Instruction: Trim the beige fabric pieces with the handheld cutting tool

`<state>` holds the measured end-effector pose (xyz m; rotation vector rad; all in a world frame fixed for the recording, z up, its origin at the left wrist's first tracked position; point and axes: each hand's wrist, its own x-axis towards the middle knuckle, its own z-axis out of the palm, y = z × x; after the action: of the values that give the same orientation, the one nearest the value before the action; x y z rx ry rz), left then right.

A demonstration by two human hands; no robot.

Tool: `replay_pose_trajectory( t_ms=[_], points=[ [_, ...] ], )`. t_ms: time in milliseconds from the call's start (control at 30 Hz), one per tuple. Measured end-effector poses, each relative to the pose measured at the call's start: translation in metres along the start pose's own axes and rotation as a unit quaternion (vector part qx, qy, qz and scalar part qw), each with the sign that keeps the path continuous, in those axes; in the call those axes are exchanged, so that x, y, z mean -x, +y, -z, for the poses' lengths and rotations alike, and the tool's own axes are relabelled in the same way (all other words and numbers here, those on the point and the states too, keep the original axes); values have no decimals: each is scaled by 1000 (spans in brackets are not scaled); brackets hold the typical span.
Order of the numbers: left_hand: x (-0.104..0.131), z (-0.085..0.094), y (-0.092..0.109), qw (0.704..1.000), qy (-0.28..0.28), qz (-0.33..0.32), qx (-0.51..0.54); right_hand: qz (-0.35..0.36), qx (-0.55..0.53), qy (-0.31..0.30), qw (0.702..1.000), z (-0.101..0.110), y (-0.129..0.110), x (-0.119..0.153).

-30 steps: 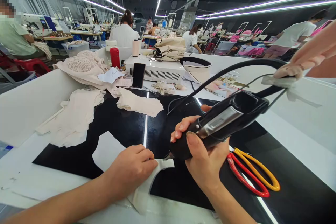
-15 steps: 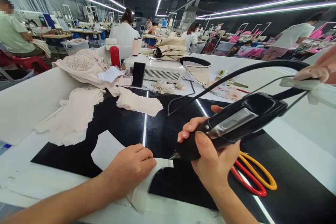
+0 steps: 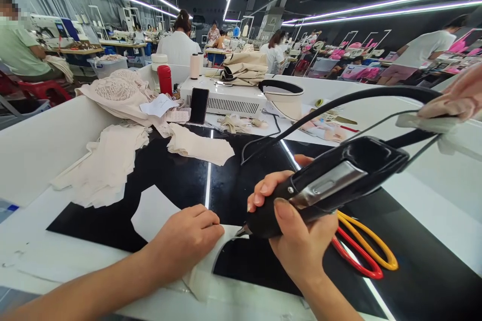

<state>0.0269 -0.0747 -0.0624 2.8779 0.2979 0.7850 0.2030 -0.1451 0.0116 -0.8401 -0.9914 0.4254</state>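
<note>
My right hand (image 3: 301, 225) is wrapped round a black corded hand tool (image 3: 331, 175) with a silver lever on its side. Its narrow metal tip (image 3: 243, 231) touches the curved edge of a pale fabric piece (image 3: 205, 273) near its narrow end. My left hand (image 3: 188, 243) presses down on that piece, fingers bent and held together. A white paper-like piece (image 3: 152, 213) sticks out beyond the left hand; how it lies against the fabric is hidden under the hand. Scissors with red and orange handles (image 3: 367, 246) lie beside my right wrist, their blades hidden.
The black work surface (image 3: 181, 180) bears stacked pale fabric pieces (image 3: 101, 170) at left. Behind stand a phone (image 3: 199, 105), a red bottle (image 3: 164, 80) and a white machine box (image 3: 233, 100). The tool's cable (image 3: 361, 91) arches to what looks like another person's hand (image 3: 463, 93).
My right hand has moved the tool slightly left and down, its tip shifting along the fabric piece towards my left hand. My left hand stays almost in place.
</note>
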Motion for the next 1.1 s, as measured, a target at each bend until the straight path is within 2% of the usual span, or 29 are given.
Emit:
replay_pose_trajectory(
  t_ms=[167, 333, 500, 700, 933, 1100],
  points=[
    [-2, 0, 0, 1000, 22, -9, 8, -9, -12, 2, 1000, 0, -2, 0],
    [2, -1, -2, 1000, 18, -10, 6, 0, 14, 28, 1000, 5, -7, -3],
    [4, -1, -7, 1000, 10, -16, -8, 9, 24, 24, 999, 7, -2, -2],
    [5, 8, 1, 998, 48, -14, -48, 14, 34, 25, 999, 6, 0, 2],
    [14, 7, 14, 996, -9, 78, -40, 6, 32, 44, 999, 3, -5, 8],
    [13, 8, 8, 994, -49, 91, -26, 13, 40, 68, 997, -1, -8, 12]
  ],
)
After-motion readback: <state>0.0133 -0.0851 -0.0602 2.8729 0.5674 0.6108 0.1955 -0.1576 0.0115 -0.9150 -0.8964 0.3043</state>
